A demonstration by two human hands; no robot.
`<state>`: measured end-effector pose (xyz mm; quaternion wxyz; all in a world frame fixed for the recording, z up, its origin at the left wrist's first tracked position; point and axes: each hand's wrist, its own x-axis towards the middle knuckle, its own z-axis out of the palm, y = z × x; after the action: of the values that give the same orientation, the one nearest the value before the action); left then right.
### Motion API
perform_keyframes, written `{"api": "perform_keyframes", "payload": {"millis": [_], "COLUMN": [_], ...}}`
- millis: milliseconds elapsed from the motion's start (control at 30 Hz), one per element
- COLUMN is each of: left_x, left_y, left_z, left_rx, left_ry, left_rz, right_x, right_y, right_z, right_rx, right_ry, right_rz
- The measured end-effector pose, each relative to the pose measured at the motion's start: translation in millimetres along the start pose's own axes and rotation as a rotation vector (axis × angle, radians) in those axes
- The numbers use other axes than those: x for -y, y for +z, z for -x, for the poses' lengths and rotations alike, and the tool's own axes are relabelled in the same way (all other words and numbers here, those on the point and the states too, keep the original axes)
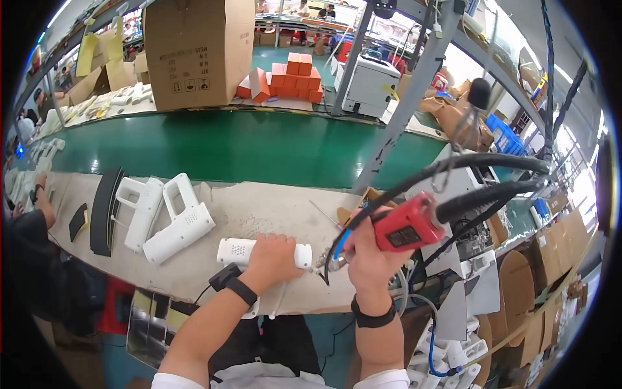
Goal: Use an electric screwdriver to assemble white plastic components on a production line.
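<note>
Left hand: you're wrapped over the white perforated housing on the bench;
Right hand: you've got the red power tool, nose near the housing's end;
To your left: two white gun-shaped housings, dark curved strips beside them;
Beyond: green belt, big carton, stacked orange boxes.

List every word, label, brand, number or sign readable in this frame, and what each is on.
Large cardboard box: lines of dark print and a row of square symbols; wording not copied here.
Red tool in the right hand: dark label, print too small to read.
White device under the left hand: no legible text.
</note>
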<state>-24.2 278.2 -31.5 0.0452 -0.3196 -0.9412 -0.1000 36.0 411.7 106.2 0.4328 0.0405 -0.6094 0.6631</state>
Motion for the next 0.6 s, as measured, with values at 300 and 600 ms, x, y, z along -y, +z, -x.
{"api": "perform_keyframes", "payload": {"millis": [300,600], "left_x": [-1.4,-6.1], "left_y": [-16.9,-8.6], "left_z": [3.9,1.4], "left_rx": [0.168,0.167], "left_ry": [-0.076,-0.039], "left_rz": [0.027,0.076], "right_x": [-39.2,-58.8], "right_y": [26.8,29.4], "right_z": [-6.3,-2.5], "right_rx": [0.053,0.047], "right_ry": [-0.012,0.101], "right_rz": [-0.010,0.070]}}
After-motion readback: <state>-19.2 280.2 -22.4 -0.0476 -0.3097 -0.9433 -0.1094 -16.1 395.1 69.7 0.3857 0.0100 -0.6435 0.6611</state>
